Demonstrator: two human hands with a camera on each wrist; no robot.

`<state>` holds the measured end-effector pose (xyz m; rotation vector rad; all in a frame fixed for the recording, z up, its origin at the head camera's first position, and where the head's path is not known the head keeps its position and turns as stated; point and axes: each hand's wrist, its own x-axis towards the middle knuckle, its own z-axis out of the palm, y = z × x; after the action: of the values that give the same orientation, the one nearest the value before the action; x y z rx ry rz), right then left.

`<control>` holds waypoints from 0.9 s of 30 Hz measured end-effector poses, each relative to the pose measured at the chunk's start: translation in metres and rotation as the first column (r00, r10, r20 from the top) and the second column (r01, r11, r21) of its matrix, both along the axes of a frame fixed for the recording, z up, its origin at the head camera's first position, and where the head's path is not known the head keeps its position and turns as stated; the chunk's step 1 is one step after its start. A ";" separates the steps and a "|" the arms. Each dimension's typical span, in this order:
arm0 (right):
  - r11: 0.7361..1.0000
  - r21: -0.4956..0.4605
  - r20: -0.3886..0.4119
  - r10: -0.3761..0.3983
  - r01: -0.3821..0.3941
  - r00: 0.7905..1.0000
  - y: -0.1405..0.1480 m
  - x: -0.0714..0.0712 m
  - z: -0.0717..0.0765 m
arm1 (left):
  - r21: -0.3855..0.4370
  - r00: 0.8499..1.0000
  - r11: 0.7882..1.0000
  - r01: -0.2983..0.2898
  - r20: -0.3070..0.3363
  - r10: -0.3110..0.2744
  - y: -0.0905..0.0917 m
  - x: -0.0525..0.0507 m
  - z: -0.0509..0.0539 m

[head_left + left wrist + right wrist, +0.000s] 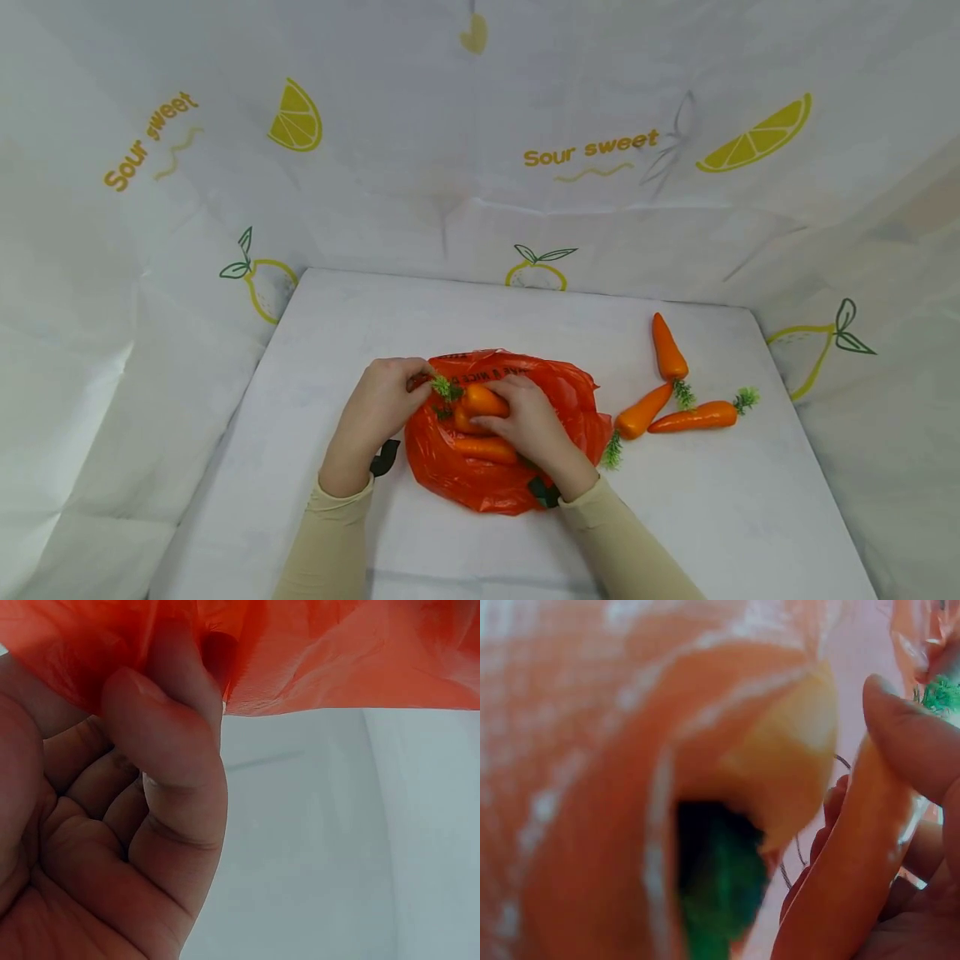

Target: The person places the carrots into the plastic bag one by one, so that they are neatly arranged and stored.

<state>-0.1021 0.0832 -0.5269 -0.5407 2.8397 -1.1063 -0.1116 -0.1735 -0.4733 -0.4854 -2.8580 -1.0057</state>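
A red plastic bag (491, 497) lies spread on the table, its mouth up, with several orange carrots inside, one of them a carrot (486, 451) near the front. Over the mouth, my right hand (534, 421) grips another carrot (485, 401); the right wrist view shows the thumb and fingers around this carrot (855, 862). At the bag's left rim, my left hand (381, 404) pinches the red film (330, 660) between thumb and finger, beside a green leafy top (444, 387). The bag and hands hide parts of the carrots inside.
Right of the bag lie three loose carrots: an upper carrot (667, 350), a slanted carrot (642, 414) and a flat carrot (697, 416). White sheeting (420, 200) with lemon prints stands behind and on both sides of the white table (360, 317).
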 end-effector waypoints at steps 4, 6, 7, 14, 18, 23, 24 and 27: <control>0.999 0.042 0.016 -0.011 0.010 1.000 -0.005 0.001 -0.004 | 0.000 1.000 1.000 0.008 0.010 -0.008 0.000 -0.001 0.000; 0.998 0.063 0.019 -0.014 0.013 1.000 -0.008 0.001 -0.006 | 0.004 1.000 1.000 0.012 0.007 -0.012 0.000 -0.001 0.000; 0.997 0.070 0.020 -0.016 0.015 1.000 -0.010 0.001 -0.006 | 0.006 1.000 1.000 0.013 0.003 -0.013 0.000 -0.001 0.000; 0.992 0.123 0.051 -0.028 0.022 0.998 -0.020 0.002 -0.011 | 0.022 1.000 1.000 0.021 -0.022 -0.021 0.000 -0.001 0.001; 0.989 0.147 0.040 -0.014 0.008 0.999 -0.021 0.002 -0.014 | 0.023 1.000 1.000 0.017 -0.013 -0.017 0.000 0.000 0.000; 0.987 0.158 0.008 -0.020 0.019 1.000 -0.018 0.001 -0.015 | 0.018 1.000 1.000 0.007 -0.007 -0.007 0.000 0.000 0.000; 0.988 0.155 0.002 -0.024 0.024 1.000 -0.018 0.001 -0.015 | 0.019 1.000 1.000 0.007 -0.006 -0.007 0.000 0.000 0.000; 0.989 0.138 -0.001 -0.047 0.047 0.999 -0.016 0.001 -0.013 | 0.024 1.000 1.000 0.011 -0.002 -0.011 0.000 0.000 0.001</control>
<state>-0.1008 0.0670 -0.5400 -0.4655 2.9130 -0.9066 -0.1115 -0.1737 -0.4722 -0.4997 -2.8417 -1.0390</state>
